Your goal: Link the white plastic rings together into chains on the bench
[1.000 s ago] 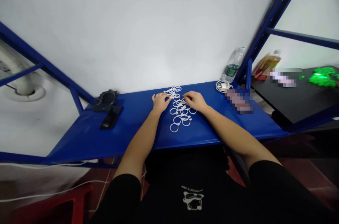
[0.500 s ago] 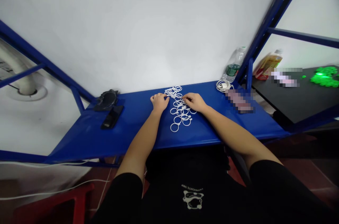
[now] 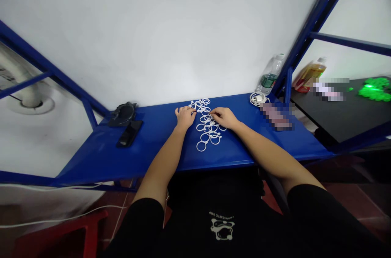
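Note:
Many thin white plastic rings with small knobs, like curtain rings (image 3: 201,146), lie overlapping in a long band on the blue table. My left hand (image 3: 185,117) is at the band's far left side, its thumb and forefinger closed at the edge of a white ring. Across from it, my right hand (image 3: 224,117) pinches at a white ring on the band's right side, palm down. The fingertips partly hide what each hand grips. One ring (image 3: 222,127) shows partly from under my right hand.
On the left of the blue table (image 3: 161,144) are a black phone (image 3: 130,134) and a dark crumpled item (image 3: 122,114). To the right stand a water bottle (image 3: 270,77) and a coiled white cable with charger (image 3: 258,98). Blue frame bars (image 3: 288,87) rise at both sides.
My left hand has shifted slightly right, its fingers a little more spread. The rings at the far end lie differently, less bunched than before. My right hand has hardly moved.

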A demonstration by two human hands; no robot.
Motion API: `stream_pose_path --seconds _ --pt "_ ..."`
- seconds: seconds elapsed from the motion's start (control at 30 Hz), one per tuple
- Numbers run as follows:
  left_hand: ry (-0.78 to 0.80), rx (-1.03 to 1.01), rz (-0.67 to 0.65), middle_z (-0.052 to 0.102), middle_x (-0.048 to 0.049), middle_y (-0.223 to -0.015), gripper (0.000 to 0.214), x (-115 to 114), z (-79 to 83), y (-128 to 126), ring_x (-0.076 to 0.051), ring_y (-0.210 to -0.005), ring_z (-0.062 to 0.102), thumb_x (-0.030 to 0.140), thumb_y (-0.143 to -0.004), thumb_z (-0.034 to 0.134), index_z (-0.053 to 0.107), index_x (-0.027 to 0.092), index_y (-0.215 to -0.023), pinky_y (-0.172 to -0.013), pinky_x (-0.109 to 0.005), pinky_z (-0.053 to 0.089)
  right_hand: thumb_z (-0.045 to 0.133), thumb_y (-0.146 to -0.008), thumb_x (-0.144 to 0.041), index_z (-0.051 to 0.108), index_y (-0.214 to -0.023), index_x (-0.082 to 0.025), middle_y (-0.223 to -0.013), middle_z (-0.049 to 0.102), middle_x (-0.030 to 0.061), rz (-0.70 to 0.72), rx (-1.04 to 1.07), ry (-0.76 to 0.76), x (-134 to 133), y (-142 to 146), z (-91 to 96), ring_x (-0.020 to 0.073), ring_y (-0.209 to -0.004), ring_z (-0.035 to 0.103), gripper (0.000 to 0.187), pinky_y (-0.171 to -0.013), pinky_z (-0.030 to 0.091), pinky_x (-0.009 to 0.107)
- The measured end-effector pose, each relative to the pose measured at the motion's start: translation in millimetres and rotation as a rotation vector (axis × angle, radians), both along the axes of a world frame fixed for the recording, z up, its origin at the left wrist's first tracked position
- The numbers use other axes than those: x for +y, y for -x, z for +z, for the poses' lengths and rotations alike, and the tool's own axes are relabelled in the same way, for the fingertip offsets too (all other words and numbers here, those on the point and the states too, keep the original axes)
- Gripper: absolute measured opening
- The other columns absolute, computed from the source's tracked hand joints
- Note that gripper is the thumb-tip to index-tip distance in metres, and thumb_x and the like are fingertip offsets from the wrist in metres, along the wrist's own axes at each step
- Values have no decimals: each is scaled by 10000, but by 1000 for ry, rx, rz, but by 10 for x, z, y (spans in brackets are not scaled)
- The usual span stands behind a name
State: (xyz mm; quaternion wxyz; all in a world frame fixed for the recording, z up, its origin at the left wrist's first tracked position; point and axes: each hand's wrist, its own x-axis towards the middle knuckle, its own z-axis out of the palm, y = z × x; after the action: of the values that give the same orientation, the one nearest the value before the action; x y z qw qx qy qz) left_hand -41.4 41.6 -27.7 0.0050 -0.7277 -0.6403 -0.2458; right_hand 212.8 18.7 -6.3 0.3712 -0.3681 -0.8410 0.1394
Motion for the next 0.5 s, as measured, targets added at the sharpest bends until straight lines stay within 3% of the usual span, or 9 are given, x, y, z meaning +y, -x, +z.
stream_pose_path --seconds 0.13,0.3,0.5 --pt "22 1 49 708 -115 -1313 308 -10 39 57 -351 -1236 576 332 -975 612 766 302 -1239 -1095 -572 368 609 -953 -182 785 -1024 -201 -955 796 38 -3 3 9 -10 4 12 179 -830 721 191 -772 512 291" --pt "0 -41 65 750 -103 -1275 320 -14 100 94 -337 -1195 640 278 -1006 558 747 290 -1264 -1060 -536 406 610 -950 -179 785 -1025 -208 -960 797 39 3 -6 9 -11 9 15 183 -838 722 192 -777 516 294" --pt "-194 -253 -76 804 -70 -1106 254 -88 224 4 -230 -1043 736 364 -1025 607 750 236 -1192 -1048 -401 500 609 -969 -216 770 -1124 -208 -934 781 47 -34 33 -33 -20 13 14 178 -762 689 223 -754 519 303"
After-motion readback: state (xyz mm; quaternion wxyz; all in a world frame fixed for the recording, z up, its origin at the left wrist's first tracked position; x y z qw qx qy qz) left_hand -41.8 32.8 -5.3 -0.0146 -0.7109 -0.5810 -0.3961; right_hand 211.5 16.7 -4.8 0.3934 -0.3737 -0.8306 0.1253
